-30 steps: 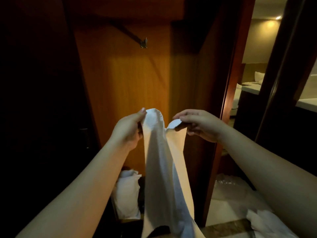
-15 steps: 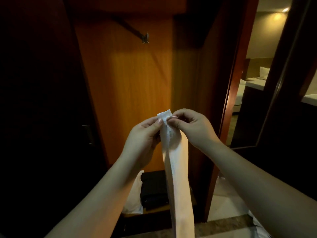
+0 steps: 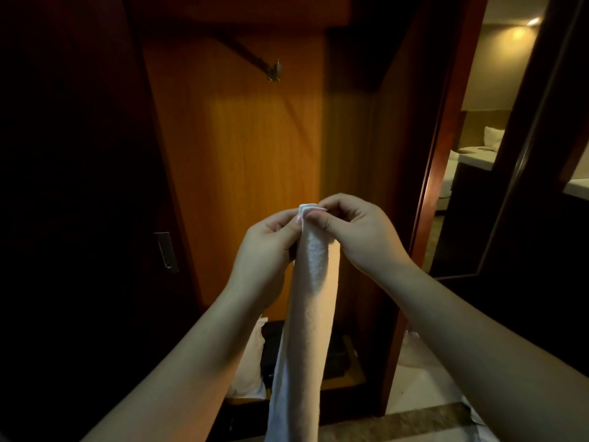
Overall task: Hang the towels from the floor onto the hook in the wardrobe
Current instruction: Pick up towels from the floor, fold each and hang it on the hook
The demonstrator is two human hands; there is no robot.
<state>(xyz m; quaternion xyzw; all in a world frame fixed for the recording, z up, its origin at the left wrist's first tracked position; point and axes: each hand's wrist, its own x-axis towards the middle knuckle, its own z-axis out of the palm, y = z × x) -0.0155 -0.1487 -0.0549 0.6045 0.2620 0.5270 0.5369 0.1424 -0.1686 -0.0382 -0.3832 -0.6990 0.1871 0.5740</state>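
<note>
1. Towel (image 3: 310, 301): white, folded lengthwise into a narrow strip, held up at centre frame in front of the wardrobe opening; top corner pinched between both hands, remainder hanging straight down past the bottom edge of the view.
2. Door handle (image 3: 166, 250): metal, mounted on the dark wardrobe door at far left.
3. Left hand (image 3: 266, 247): fingers curled, thumb and fingertips pinching the left side of the towel's top corner.
4. White bundle (image 3: 251, 362): lying low inside the wardrobe, behind the left forearm, beside a dark box (image 3: 274, 352); whether cloth or bag cannot be told.
5. Hook (image 3: 274, 71): metal, fixed at the end of a dark bracket on the wooden back panel (image 3: 236, 173), high above the hands and well apart from the towel; bare.
6. Right hand (image 3: 353, 231): fingers curled, thumb and forefinger pinching the right side of the same corner, fingertips touching those of the left hand.
7. More white cloth (image 3: 414, 349): lying on the pale floor at lower right, outside the wardrobe frame.
8. Bed (image 3: 478, 154): white bedding and pillow, visible through the doorway at far right under a lit ceiling lamp (image 3: 534, 21).
</note>
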